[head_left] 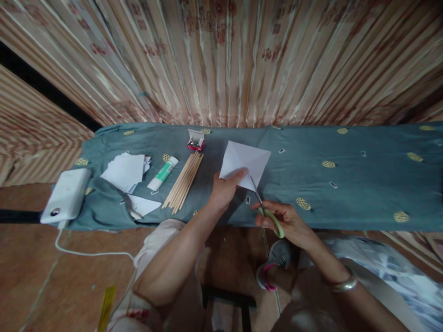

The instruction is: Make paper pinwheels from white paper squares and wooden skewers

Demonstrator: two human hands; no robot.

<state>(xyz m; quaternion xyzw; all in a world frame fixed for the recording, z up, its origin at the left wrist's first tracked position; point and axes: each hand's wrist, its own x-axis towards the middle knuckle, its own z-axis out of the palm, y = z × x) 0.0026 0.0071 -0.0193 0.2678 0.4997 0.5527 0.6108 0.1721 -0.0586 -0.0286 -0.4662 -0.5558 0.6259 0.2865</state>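
Observation:
A square sheet of white paper (244,159) is held by my left hand (224,186), its thumb lying on top near the lower edge. My right hand (278,219) grips a pair of scissors (273,221) by the pale green handles. The blades point up and left, and their tips meet the paper's lower edge beside my left thumb. How far the blades are apart is too small to tell. Left of the paper lies a bundle of thin wooden sticks (183,183). Beyond the sticks stands a small red box (195,143) with its lid up and shiny metal pieces inside.
A green-and-white glue tube (163,174) lies beside a stack of white paper (124,169). Another paper piece (143,205) rests near the front edge. A white power bank (67,196) with a cable sits at the left end of the cloth-covered table (367,184). A pleated curtain (221,64) hangs behind.

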